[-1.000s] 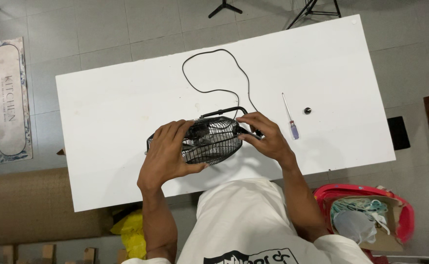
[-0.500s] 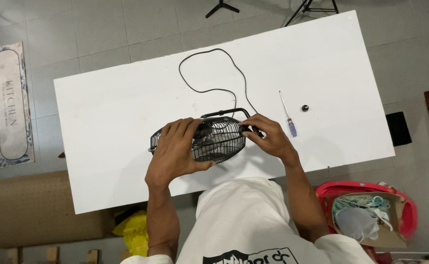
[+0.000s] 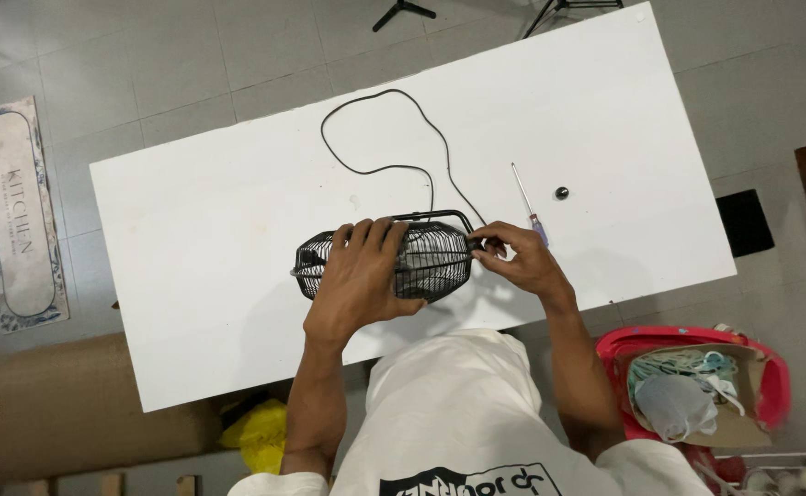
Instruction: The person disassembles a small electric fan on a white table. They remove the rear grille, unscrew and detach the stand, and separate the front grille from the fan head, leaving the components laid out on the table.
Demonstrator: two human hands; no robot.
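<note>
both hands grip the black wire fan (image 3: pixel 431 262), left hand (image 3: pixel 362 280) spread over its cage, right hand (image 3: pixel 518 262) pinching its side.

I see the fan (image 3: pixel 426 262) lying on its side near the desk's (image 3: pixel 201 239) front edge, my left hand (image 3: pixel 359 280) spread over its cage and my right hand (image 3: pixel 518 262) at its right end. Its cord (image 3: pixel 375 170) loops away behind it across the desk. Right of the cord lies a screwdriver (image 3: pixel 525 199), and just beyond that, a small knob (image 3: pixel 561 192). A bin (image 3: pixel 771 386) sits on the floor to my right.
</note>
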